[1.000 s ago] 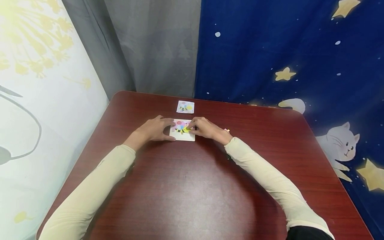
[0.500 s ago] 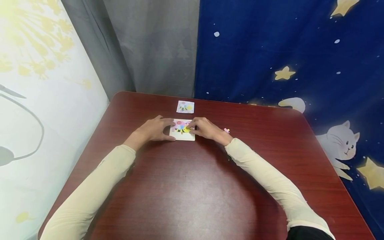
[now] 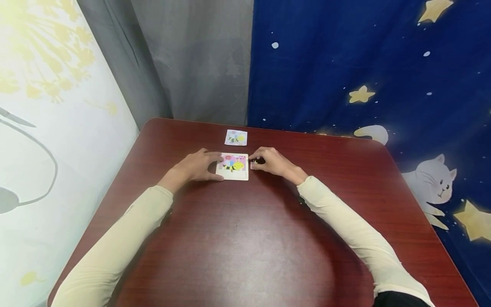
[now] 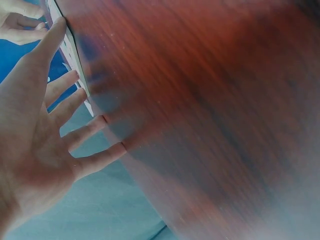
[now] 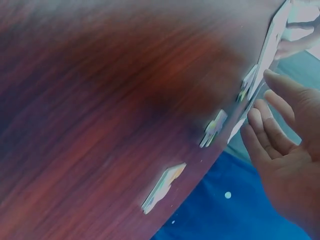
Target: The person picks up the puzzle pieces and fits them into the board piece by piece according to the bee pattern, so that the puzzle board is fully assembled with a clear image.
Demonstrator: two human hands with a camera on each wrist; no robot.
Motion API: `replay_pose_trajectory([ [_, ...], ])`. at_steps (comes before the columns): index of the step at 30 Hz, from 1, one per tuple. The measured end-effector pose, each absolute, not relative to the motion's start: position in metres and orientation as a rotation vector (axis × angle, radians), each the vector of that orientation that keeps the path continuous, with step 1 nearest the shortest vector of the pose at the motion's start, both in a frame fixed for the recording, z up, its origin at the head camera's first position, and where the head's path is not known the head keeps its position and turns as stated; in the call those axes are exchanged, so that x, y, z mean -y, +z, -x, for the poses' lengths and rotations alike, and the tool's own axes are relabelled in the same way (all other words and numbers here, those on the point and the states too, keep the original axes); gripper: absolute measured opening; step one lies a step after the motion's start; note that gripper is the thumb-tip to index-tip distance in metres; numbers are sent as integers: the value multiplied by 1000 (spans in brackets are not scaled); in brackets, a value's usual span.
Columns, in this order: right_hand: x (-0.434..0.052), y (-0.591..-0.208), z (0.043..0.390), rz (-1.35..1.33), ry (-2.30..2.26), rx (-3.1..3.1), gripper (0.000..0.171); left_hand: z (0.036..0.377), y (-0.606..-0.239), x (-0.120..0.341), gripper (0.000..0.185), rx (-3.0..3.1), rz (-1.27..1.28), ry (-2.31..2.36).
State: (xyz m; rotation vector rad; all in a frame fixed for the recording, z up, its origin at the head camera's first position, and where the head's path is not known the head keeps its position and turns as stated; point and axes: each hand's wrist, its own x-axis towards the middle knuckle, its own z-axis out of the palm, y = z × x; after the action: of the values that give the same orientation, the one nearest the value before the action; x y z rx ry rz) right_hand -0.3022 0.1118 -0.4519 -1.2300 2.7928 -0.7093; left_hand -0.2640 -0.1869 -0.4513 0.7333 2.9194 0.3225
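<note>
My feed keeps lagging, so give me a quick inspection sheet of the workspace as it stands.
Surface: dark red wooden table, glossy.
Job's things: small puzzle board with a bee picture; loose puzzle pieces lying flat beside it.
Clutter: a small picture card further back on the table.
Hands: left hand rests against the board's left edge, fingers straight; right hand sits just right of the board, fingertips at a small piece; whether it pinches it cannot be told.
Cables: nothing seen.
Surroundings: grey curtain, blue cloth with stars and a cat, white flower-print cloth.
</note>
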Motion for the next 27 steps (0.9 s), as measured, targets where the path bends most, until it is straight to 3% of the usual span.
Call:
replay_pose_trajectory([
  [27, -117, -449, 299, 1175, -675, -2776, 30, 262, -450, 187, 80, -2922, -739, 333],
])
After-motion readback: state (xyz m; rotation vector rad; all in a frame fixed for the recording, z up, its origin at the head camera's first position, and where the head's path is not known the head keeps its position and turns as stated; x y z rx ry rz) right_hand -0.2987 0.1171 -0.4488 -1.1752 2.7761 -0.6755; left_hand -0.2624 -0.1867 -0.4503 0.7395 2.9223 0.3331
